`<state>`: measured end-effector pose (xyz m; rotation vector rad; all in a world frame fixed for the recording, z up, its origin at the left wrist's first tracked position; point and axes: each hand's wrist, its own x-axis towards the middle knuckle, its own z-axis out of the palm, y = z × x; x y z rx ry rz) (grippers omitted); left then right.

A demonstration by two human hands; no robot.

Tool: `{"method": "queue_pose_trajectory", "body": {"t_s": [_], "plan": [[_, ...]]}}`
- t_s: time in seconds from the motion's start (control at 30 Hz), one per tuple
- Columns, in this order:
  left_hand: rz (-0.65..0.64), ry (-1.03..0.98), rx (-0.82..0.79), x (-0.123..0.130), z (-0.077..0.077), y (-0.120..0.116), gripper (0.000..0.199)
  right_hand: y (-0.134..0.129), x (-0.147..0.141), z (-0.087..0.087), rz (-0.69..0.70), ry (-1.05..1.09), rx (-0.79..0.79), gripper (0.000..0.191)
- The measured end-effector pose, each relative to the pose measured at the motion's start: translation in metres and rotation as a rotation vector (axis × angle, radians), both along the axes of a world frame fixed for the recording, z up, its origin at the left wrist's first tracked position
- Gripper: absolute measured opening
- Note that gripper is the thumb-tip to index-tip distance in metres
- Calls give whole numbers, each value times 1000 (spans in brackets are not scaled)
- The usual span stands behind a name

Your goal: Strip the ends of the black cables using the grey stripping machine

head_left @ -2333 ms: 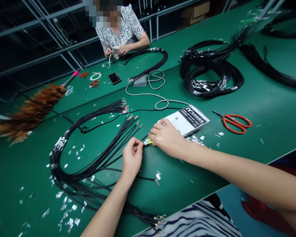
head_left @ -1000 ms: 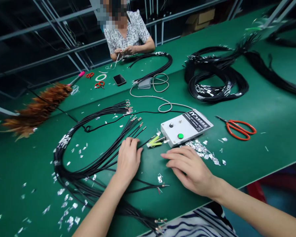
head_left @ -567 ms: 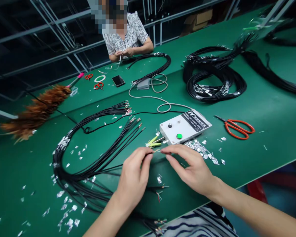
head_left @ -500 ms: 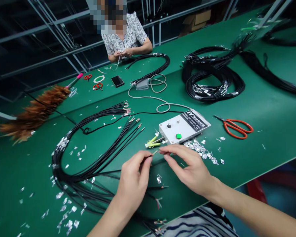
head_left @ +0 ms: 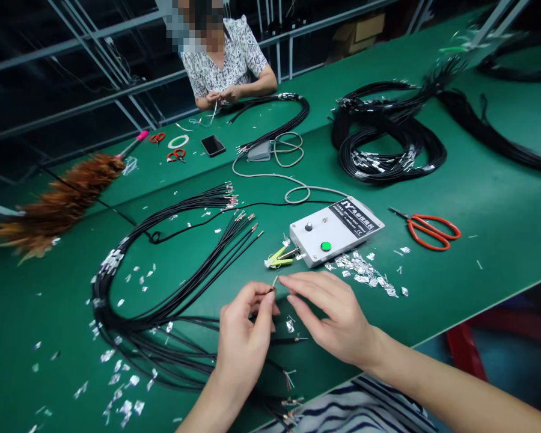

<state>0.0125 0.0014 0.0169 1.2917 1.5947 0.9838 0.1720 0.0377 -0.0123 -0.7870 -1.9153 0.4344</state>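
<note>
My left hand (head_left: 246,331) pinches a thin black cable near its stripped end, between thumb and forefinger. A short pale, yellowish wire tip (head_left: 275,281) sticks up out of that grip. Just right of it, my right hand (head_left: 331,316) has its thumb and fingers apart, fingertips close to the wire tip; whether they touch it I cannot tell. A bundle of black cables (head_left: 175,322) curves round on the left and runs under my left hand. Beyond my fingers stands a grey-white control box (head_left: 336,231) with a green button, a yellow-green clip (head_left: 279,258) at its near left corner.
Foil scraps (head_left: 365,270) lie beside the box, with more at left. Orange-handled scissors (head_left: 433,231) rest on the right. Coiled black cables (head_left: 390,144), a phone (head_left: 213,145) and a feather duster (head_left: 63,195) lie farther back. Across the green table (head_left: 478,252), another person (head_left: 229,66) handles something thin.
The wire tip in my left hand has turned more upright. My right hand has shifted left, its thumb and fingers still apart. The view has moved slightly.
</note>
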Motion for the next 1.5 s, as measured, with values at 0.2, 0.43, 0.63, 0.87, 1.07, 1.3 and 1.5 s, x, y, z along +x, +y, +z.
{"method": "queue_pose_trajectory", "body": {"t_s": [0.2,0.43,0.63,0.87,1.07,1.3,1.5], "plan": [[39,-97,-21,1,-2,1,20,-1,1,-3,27,-48,64,26],[21,-104,-7,0,-2,1,19,8,-7,6,72,212,-366,14],[3,-104,43,-1,-7,-3,15,13,-15,9,235,355,-851,14],[-20,-216,176,7,-7,5,9,13,-13,4,346,507,-1245,21],[138,-269,153,8,-18,0,8,11,-12,6,247,252,-945,15],[35,177,302,1,-29,-6,14,13,-5,1,152,-137,-375,16],[86,65,173,4,-35,-5,15,17,4,4,104,-384,-196,7]]}}
